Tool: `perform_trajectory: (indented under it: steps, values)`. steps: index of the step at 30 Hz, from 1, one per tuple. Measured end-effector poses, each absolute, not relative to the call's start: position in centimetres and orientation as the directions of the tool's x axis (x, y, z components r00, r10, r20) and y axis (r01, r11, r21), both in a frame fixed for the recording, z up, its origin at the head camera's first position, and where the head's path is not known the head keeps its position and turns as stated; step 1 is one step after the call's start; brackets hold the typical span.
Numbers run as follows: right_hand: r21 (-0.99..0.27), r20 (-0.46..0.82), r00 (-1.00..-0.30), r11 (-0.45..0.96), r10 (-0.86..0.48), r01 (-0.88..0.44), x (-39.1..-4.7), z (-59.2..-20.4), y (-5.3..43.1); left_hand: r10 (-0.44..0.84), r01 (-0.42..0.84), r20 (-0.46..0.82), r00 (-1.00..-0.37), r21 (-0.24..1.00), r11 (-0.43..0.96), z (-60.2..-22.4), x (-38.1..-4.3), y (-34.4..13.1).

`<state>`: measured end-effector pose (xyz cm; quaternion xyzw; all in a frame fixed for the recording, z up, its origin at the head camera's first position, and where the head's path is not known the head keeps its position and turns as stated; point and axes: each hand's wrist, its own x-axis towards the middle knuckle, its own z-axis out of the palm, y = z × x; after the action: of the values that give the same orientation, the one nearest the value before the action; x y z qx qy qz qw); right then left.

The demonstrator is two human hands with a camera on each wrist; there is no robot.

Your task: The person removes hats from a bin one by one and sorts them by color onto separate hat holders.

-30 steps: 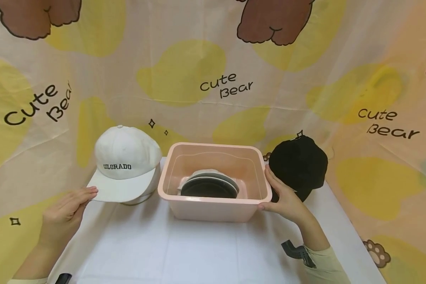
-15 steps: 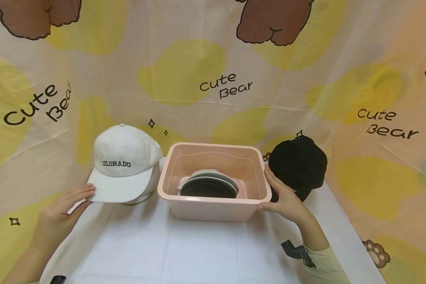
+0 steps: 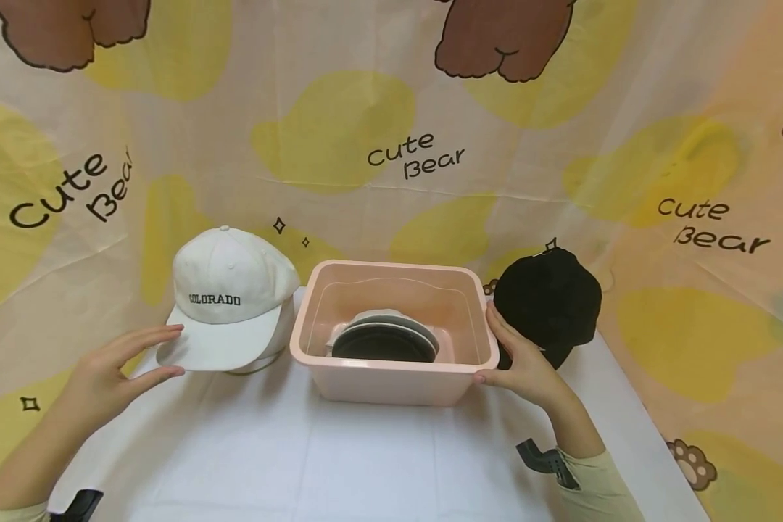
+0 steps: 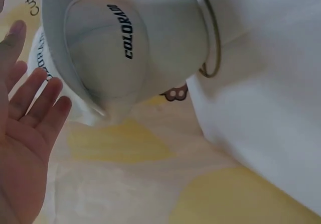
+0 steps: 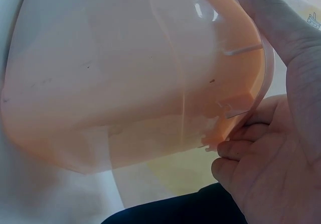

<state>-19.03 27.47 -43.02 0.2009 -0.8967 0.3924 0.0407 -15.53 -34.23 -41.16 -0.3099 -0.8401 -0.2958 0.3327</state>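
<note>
A black cap (image 3: pixel 551 297) is partly hidden by the right hand (image 3: pixel 525 370), by which the central pink tub (image 3: pixel 391 386) — dishes (image 3: pixel 383 346) inside — is gripped at its right rim. Beside the white cap (image 3: pixel 218 283) at left, the left hand (image 3: pixel 107 377) is held empty, fingers parted.

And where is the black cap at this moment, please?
In the head view, the black cap is on the right, beside the pink basin and just behind the right hand.

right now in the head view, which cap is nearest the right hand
The black cap, just behind the right hand and right of the pink tub. The white cap lettered COLORADO is on the tub's other side, by the left hand.
</note>
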Motion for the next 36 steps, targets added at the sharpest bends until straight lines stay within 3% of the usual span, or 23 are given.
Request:
perform_trajectory:
  steps: [6, 10, 16, 27, 36]
  values:
    - [-0.685, 0.229, -0.916, 0.613, -0.329, -0.392, -19.2, -43.0, 27.2, 0.366, 0.657, 0.609, -0.704, 0.363, 0.661, -39.2, -14.9, -33.7]
    - [-0.683, 0.238, -0.913, 0.612, -0.330, -0.399, -19.3, -42.9, 27.2, 0.381, 0.637, 0.551, -0.743, 0.406, 0.656, -37.7, -14.8, -33.0]
    - [-0.683, 0.234, -0.915, 0.614, -0.329, -0.396, -19.3, -42.7, 27.1, 0.441, 0.668, 0.510, -0.739, 0.465, 0.581, -35.4, -15.4, -31.7]
    - [-0.684, 0.238, -0.911, 0.608, -0.336, -0.402, -19.2, -42.8, 27.0, 0.432, 0.626, 0.454, -0.779, 0.534, 0.568, -33.4, -16.8, -28.3]
    - [-0.672, 0.241, -0.912, 0.620, -0.333, -0.404, -18.8, -43.1, 27.4, 0.525, 0.657, 0.403, -0.750, 0.548, 0.518, -31.5, -19.4, -24.9]
